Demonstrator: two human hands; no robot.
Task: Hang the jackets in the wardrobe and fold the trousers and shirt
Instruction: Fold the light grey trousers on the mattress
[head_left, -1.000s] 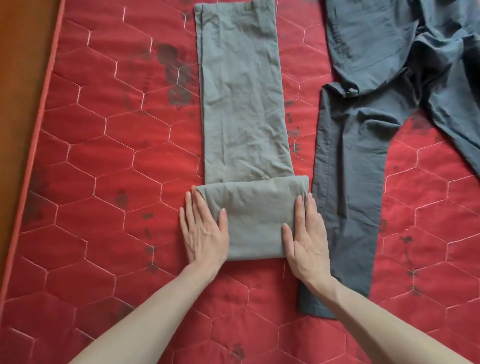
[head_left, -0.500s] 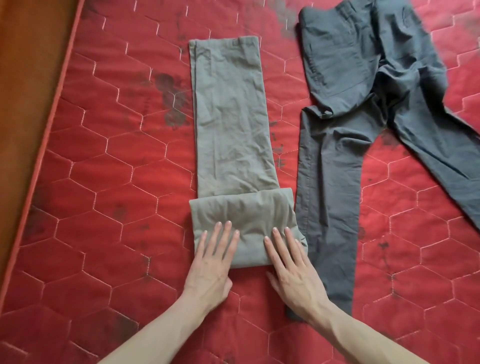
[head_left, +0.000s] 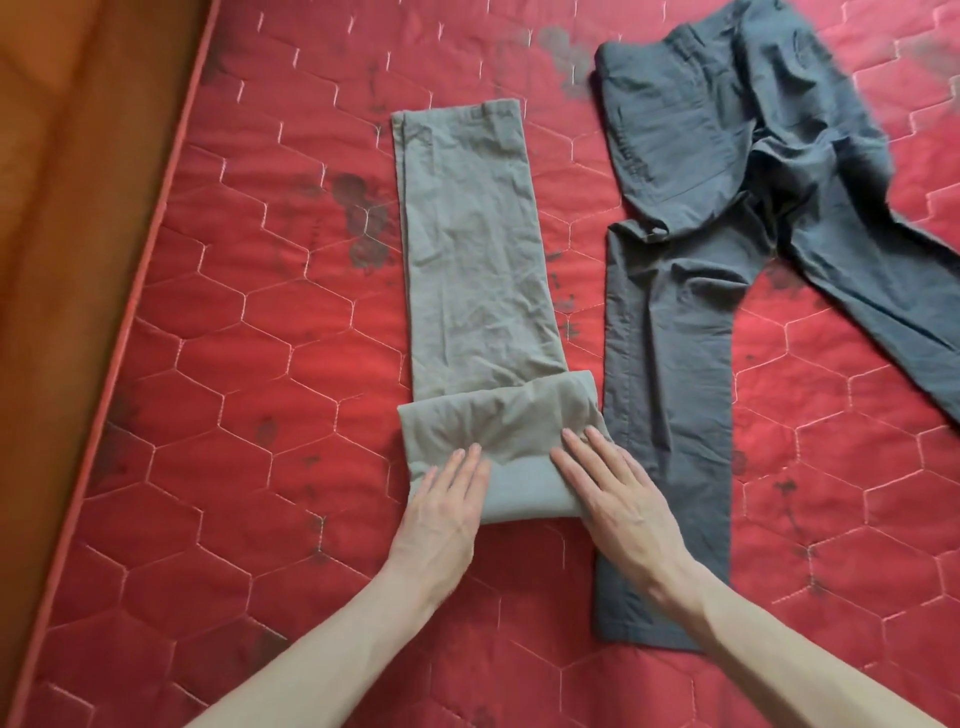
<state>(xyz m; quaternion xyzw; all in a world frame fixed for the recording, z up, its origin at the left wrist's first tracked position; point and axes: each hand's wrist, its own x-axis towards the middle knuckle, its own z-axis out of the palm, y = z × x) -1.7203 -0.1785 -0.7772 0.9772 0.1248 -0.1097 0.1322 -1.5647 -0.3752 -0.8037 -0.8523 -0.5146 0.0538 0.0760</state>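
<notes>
Red quilted mattress with two pairs of trousers laid on it.

I see a red quilted mattress (head_left: 218, 395) stitched in pale hexagons, with dark smudges scattered over it and a piped edge running along its left side, next to a brown wooden surface (head_left: 67, 208). Directly on the mattress, about the middle, lies a pair of grey-green cotton trousers (head_left: 472, 249), folded lengthwise into one long strip, its near end turned over into a thick fold. Just to the right, close beside it, lies a pair of dark grey trousers (head_left: 670, 364), spread loosely: one leg runs straight toward me, the other angles off to the right edge, and the waist sits crumpled at the far end.
</notes>
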